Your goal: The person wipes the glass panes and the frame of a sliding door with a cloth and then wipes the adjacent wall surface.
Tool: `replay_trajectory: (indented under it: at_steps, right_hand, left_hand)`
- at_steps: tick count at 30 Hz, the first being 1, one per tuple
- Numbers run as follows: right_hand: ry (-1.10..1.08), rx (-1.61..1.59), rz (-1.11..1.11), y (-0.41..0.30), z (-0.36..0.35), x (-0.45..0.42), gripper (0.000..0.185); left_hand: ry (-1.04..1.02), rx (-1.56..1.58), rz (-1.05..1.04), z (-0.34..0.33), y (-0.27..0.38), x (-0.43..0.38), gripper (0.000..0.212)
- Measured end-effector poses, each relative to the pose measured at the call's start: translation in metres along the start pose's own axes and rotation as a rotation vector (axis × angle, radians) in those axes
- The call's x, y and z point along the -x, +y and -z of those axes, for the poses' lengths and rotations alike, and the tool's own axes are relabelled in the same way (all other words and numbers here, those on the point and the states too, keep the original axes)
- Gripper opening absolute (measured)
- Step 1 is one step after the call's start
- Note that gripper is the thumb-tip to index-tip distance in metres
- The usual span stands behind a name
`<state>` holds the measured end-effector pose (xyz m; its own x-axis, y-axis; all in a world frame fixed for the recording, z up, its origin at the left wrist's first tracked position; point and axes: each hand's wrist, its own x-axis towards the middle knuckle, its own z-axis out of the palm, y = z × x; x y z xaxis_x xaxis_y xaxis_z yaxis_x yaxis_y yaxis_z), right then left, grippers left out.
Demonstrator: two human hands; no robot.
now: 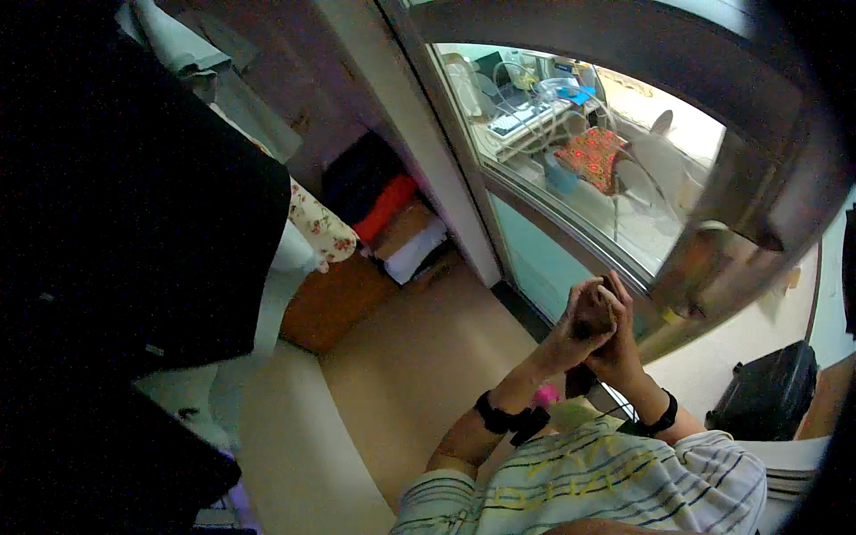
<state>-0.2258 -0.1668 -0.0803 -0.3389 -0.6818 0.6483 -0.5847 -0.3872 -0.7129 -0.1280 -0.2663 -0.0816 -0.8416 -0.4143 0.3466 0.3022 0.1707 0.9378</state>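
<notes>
My left hand (583, 322) and my right hand (618, 348) are pressed together before my chest, fingers bent against each other. They are so close that I cannot see whether anything small lies between them. A black wristband (501, 420) circles my left wrist, and another black band (662, 416) is on my right. Just beyond my hands stands a framed glass panel (565, 194). A pink thing (546, 394) shows below my left forearm, partly hidden.
Dark hanging cloth (167, 221) fills the left side, with a floral fabric (321, 224) behind it. Folded textiles (408, 234) are stacked beside the doorpost (428, 134). A black suitcase (769, 394) stands at right. Through the glass appear a keyboard (518, 120) and a patterned cushion (592, 160).
</notes>
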Motion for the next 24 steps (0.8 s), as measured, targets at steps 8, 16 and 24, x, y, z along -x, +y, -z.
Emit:
replay_trajectory:
  at_steps: [8,16,24]
  right_hand:
    - [0.158,-0.364,-0.087,0.038,-0.044,-0.103,0.063]
    - [0.421,0.114,0.167,0.055,-0.070,-0.197,0.056]
    - [0.654,0.472,0.071,0.086,-0.065,-0.174,0.050]
  left_hand:
    - [-0.139,-0.391,0.206,0.149,0.086,-0.085,0.056]
    - [0.767,-0.416,-0.166,0.413,0.086,-0.195,0.053]
    - [1.050,-0.312,-0.197,0.636,0.080,-0.299,0.065]
